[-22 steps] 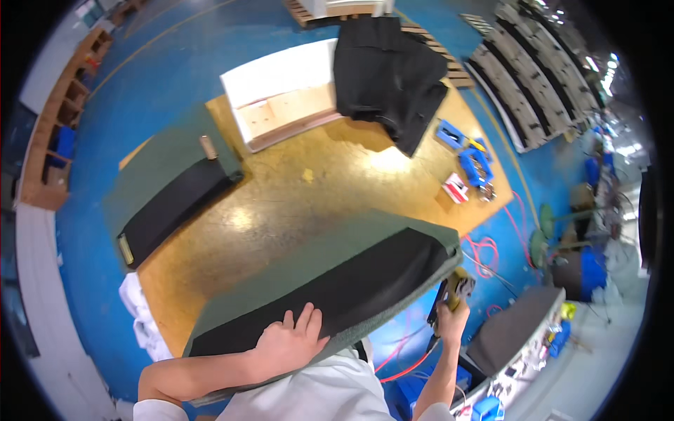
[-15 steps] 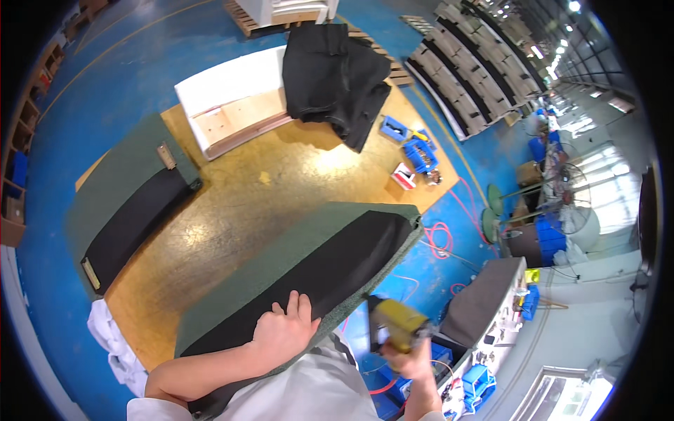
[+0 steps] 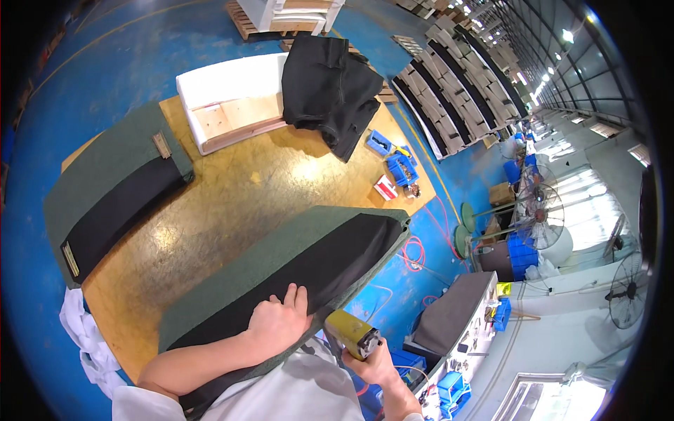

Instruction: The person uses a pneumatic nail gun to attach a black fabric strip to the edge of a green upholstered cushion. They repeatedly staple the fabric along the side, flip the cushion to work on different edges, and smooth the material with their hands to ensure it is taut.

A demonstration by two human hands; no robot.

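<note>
While the left hand [image 3: 275, 327], gripping nothing, presses the black fabric [image 3: 344, 258], I'd square the staple gun [image 3: 349, 332], grasped in the right hand [image 3: 372, 361], to the green panel's [image 3: 242, 281] near edge.

Wears a loose, creased white top [image 3: 295, 389] with short white sleeves [image 3: 144, 405], leaving forearms [image 3: 203, 366] and hands [image 3: 277, 328] bare.

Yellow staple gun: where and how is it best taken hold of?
I'd grip the yellow staple gun by its handle, mostly hidden in the right hand, coming from the person's right: its capped end faces that way, while the other end points toward the green-and-black upholstered piece.
</note>
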